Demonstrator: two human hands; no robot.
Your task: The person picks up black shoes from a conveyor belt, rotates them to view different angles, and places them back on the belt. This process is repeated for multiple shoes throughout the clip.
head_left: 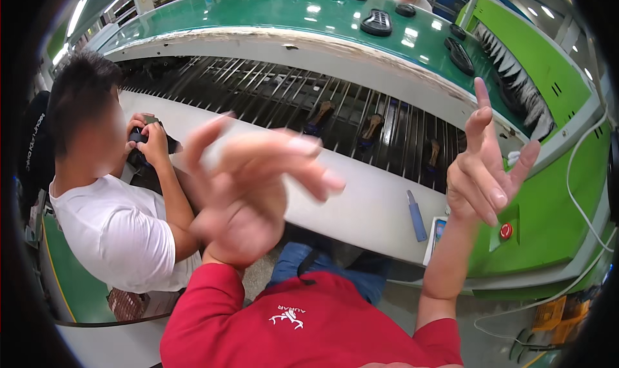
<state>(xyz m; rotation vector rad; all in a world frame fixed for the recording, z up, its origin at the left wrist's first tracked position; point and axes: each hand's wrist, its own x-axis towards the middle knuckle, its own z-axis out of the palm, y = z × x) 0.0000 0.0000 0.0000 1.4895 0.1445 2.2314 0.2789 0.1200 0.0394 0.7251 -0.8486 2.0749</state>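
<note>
"What are the hands holding?"

"Nothing I can see. The left hand [248,181], left of centre, is blurred, its fingers loosely spread; the right hand [480,168], right of the frame, has its index finger upright and the others half bent."

"And the blue-handled knife [417,220]?"

"On the white desk [361,191], right of centre, handle toward the wearer, presumably for easy reach (a flat white-edged item [437,231] lies beside it)."

"Why are the shoe pieces [372,129] apart?"

"Probably so they don't touch on the rod conveyor [245,87] beyond."
</note>
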